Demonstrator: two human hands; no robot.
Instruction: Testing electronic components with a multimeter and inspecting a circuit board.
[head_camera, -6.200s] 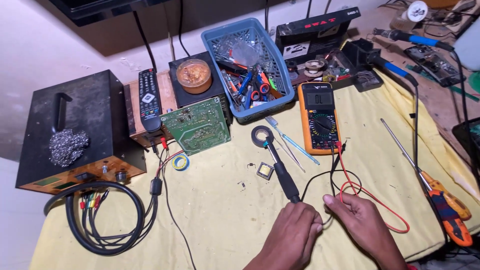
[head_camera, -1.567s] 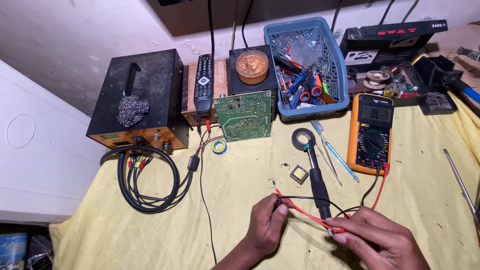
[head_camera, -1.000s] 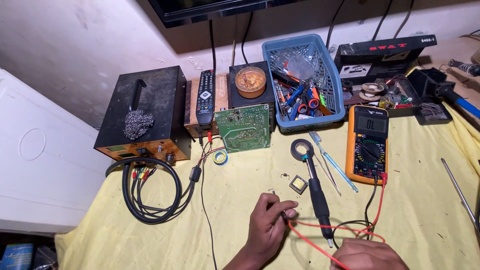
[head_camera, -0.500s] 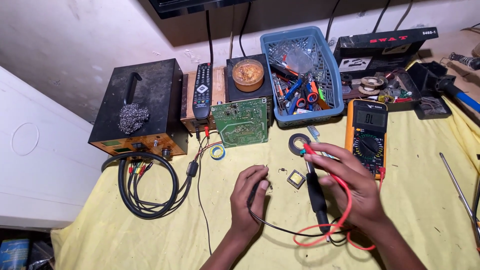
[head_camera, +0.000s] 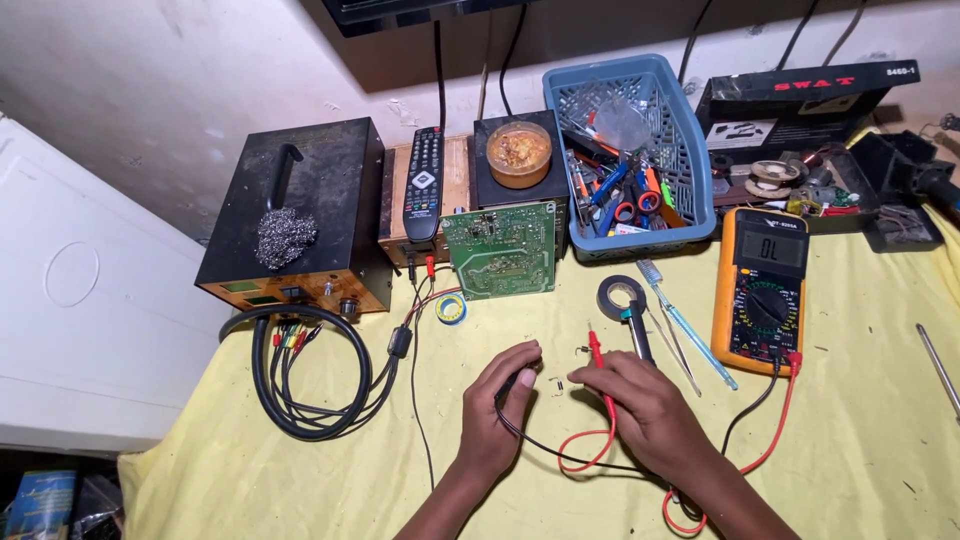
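Now both hands grip probes: left (head_camera: 497, 410) black probe (head_camera: 512, 381), right (head_camera: 645, 405) red probe (head_camera: 598, 362).

Electronics repair bench, small workshop. Evidence: orange digital multimeter with rotary dial (head_camera: 760, 290) at 2 o'clock on the yellow cloth-covered table (head_camera: 860, 430); bare green circuit board (head_camera: 499, 250) at 12; black soldering station box (head_camera: 295, 215) at 10; blue plastic basket of hand tools (head_camera: 630, 140) at 1.
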